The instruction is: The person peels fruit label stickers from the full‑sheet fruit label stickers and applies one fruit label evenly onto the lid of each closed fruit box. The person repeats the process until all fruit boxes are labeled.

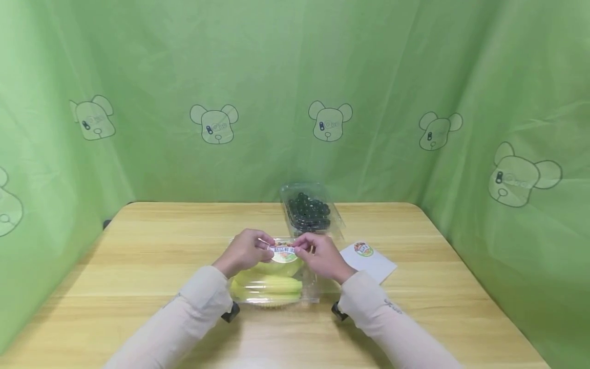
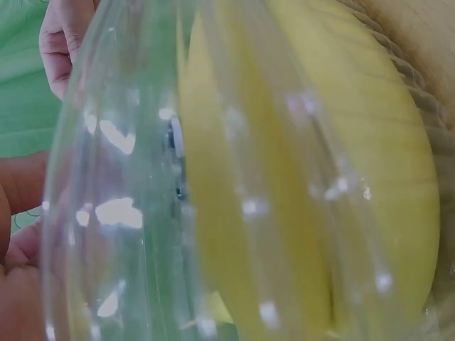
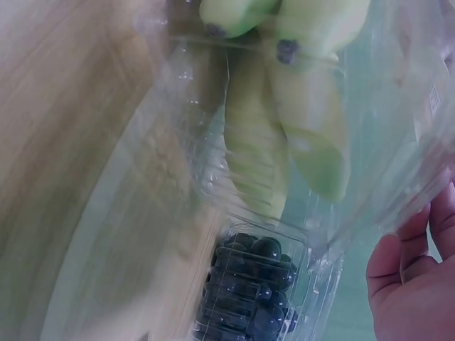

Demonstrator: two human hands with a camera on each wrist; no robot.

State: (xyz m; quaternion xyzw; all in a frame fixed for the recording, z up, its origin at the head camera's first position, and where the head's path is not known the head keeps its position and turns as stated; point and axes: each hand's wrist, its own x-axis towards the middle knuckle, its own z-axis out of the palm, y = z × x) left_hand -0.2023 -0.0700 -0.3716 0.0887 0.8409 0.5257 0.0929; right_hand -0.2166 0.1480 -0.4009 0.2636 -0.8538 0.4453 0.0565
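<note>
A clear plastic box (image 1: 311, 293) of yellow bananas (image 1: 269, 285) lies on the table in front of the person. Over its lid, a round printed sticker (image 1: 283, 254) is stretched between both hands in the head view. The left hand (image 1: 249, 250) pinches its left edge between thumb and fingers, and the right hand (image 1: 323, 257) pinches the right edge. Curved bananas (image 2: 320, 177) behind the shiny lid fill most of the left wrist view. Green-tipped bananas (image 3: 316, 135) show through the plastic in the right wrist view, with the right hand (image 3: 419, 284) beside the lid.
Behind the banana box stands a clear box (image 1: 295, 188) of dark grapes (image 1: 309, 209). A white sheet (image 1: 374, 267) bearing another round sticker (image 1: 363, 249) lies to the right. Green curtains (image 1: 276, 61) with bear-head prints enclose the wooden table (image 1: 161, 246).
</note>
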